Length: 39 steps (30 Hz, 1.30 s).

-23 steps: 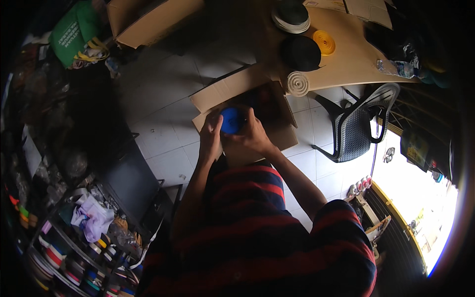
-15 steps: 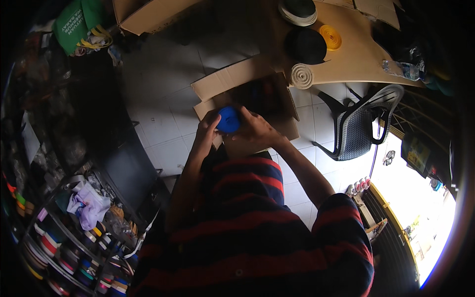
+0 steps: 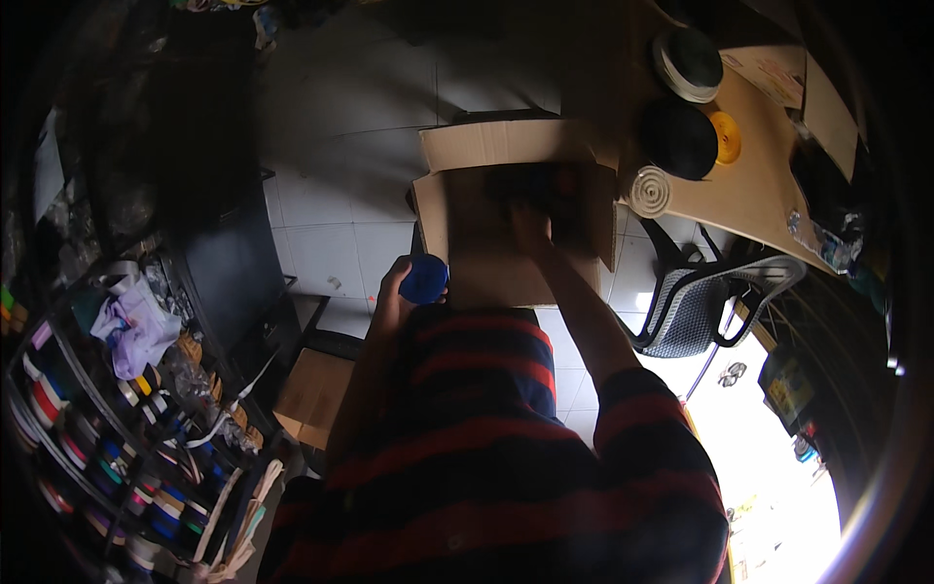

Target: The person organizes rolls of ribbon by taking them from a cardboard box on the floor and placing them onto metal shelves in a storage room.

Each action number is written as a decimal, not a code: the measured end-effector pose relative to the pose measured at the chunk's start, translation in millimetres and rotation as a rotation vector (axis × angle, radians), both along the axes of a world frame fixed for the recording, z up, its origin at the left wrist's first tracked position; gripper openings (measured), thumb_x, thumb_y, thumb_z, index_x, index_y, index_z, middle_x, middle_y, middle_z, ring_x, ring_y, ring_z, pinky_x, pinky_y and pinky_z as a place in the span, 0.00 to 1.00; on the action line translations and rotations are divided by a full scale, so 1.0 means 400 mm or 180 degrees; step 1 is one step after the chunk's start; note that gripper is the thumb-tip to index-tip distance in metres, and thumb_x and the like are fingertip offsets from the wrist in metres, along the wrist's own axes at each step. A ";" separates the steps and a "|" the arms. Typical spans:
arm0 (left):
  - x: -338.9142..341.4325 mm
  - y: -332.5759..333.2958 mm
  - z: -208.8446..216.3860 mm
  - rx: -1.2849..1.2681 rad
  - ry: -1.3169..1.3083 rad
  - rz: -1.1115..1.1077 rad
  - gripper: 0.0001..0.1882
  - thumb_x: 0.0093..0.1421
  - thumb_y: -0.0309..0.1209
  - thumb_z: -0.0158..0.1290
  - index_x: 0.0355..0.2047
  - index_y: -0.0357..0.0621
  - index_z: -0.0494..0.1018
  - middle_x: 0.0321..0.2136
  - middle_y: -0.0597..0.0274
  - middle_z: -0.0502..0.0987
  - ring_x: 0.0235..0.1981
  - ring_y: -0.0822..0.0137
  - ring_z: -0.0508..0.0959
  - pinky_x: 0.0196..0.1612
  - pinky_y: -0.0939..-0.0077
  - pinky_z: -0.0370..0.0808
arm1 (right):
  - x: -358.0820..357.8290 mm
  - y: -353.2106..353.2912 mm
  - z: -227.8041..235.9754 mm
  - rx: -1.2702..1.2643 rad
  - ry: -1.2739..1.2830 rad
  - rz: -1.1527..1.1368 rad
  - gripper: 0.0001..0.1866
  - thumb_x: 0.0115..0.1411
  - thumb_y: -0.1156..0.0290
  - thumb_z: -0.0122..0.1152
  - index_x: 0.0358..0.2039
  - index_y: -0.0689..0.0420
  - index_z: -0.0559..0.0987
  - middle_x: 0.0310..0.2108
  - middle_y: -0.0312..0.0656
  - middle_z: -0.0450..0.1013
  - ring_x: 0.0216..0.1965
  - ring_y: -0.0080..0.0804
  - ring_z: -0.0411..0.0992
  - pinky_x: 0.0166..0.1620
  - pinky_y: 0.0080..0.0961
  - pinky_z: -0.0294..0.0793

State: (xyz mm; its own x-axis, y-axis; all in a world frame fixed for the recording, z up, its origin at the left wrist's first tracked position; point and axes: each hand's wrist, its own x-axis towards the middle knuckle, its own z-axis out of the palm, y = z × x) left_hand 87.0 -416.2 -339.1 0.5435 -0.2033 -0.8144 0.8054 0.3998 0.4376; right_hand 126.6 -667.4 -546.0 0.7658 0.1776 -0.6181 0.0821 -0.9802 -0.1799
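Note:
My left hand (image 3: 397, 282) is closed round the edge of a blue roll of webbing (image 3: 424, 279), its flat round face turned up, just left of the open cardboard box (image 3: 491, 145). Deep in that box is my right hand (image 3: 527, 224), reaching toward dark items at its far right. Shadow hides the right fingers, so whether they grip anything does not show. A dim reddish thing (image 3: 564, 182) lies in the box's far right corner.
At right, a tan table (image 3: 749, 209) bears a white coil (image 3: 650, 192), a black roll (image 3: 678, 139) and a yellow roll (image 3: 726, 137). A mesh chair (image 3: 686, 316) stands below it. Shelves of ribbon spools (image 3: 146, 496) and a small cardboard box (image 3: 316, 394) are at left.
My right hand has left the blue roll and gone down into the box. The left hand alone holds the roll, now lower and further left. The view has shifted.

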 end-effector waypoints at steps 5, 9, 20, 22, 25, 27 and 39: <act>-0.075 0.050 -0.023 -0.0045 0.0261 0.0475 0.24 0.67 0.42 0.35 0.51 0.32 0.62 0.44 0.45 0.73 0.41 0.52 0.78 0.47 0.57 0.75 | 0.045 0.044 -0.058 -0.0145 0.0672 0.0365 0.14 0.53 0.74 0.56 0.41 0.59 0.75 0.44 0.49 0.71 0.42 0.46 0.75 0.38 0.41 0.78; -0.119 0.046 0.022 0.0522 -0.0084 0.0314 0.21 0.67 0.39 0.35 0.50 0.34 0.64 0.44 0.50 0.72 0.43 0.58 0.76 0.50 0.65 0.72 | 0.148 0.050 0.016 0.0469 0.0168 0.0514 0.17 0.48 0.74 0.59 0.41 0.61 0.75 0.45 0.53 0.70 0.45 0.50 0.73 0.47 0.47 0.73; -0.233 0.037 0.029 0.0911 -0.0078 0.0770 0.17 0.64 0.34 0.39 0.48 0.37 0.66 0.43 0.57 0.71 0.46 0.65 0.72 0.52 0.72 0.68 | 0.175 -0.006 -0.206 0.0617 -0.0227 0.0031 0.36 0.38 0.65 0.71 0.47 0.69 0.71 0.49 0.61 0.67 0.53 0.57 0.65 0.60 0.40 0.58; -0.274 0.031 0.027 0.1574 -0.0600 0.0373 0.17 0.64 0.33 0.38 0.48 0.37 0.65 0.45 0.56 0.70 0.47 0.64 0.72 0.53 0.71 0.68 | 0.189 -0.002 -0.214 0.0608 0.0151 0.0069 0.41 0.36 0.61 0.74 0.50 0.68 0.69 0.50 0.60 0.67 0.55 0.56 0.63 0.60 0.40 0.58; -0.319 0.026 0.016 0.1465 -0.0477 0.0682 0.16 0.64 0.31 0.38 0.49 0.35 0.64 0.46 0.54 0.69 0.48 0.63 0.71 0.54 0.69 0.67 | 0.208 0.011 -0.179 0.0275 0.0463 0.0267 0.49 0.32 0.56 0.77 0.54 0.66 0.66 0.54 0.58 0.64 0.58 0.55 0.60 0.61 0.41 0.57; -0.339 0.026 0.013 0.1042 -0.0252 0.1108 0.16 0.63 0.29 0.38 0.49 0.35 0.64 0.46 0.53 0.69 0.49 0.62 0.71 0.54 0.68 0.68 | 0.198 0.029 -0.125 -0.0114 0.0134 0.0544 0.54 0.30 0.54 0.79 0.56 0.65 0.63 0.57 0.58 0.61 0.60 0.55 0.58 0.61 0.42 0.57; -0.377 0.053 0.033 0.0516 0.0044 0.2189 0.20 0.60 0.38 0.44 0.47 0.36 0.67 0.40 0.54 0.74 0.43 0.63 0.74 0.48 0.72 0.70 | 0.161 0.046 -0.091 0.0666 0.0451 0.0285 0.46 0.38 0.71 0.76 0.57 0.61 0.61 0.59 0.60 0.55 0.58 0.58 0.59 0.58 0.43 0.64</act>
State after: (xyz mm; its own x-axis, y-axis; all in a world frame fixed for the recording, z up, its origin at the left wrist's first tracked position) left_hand -64.0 -394.9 -325.7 0.4945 0.3069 -0.8132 0.3995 0.7506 0.5263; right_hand 190.9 -649.2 -582.2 0.6497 0.3759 -0.6607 0.1263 -0.9105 -0.3939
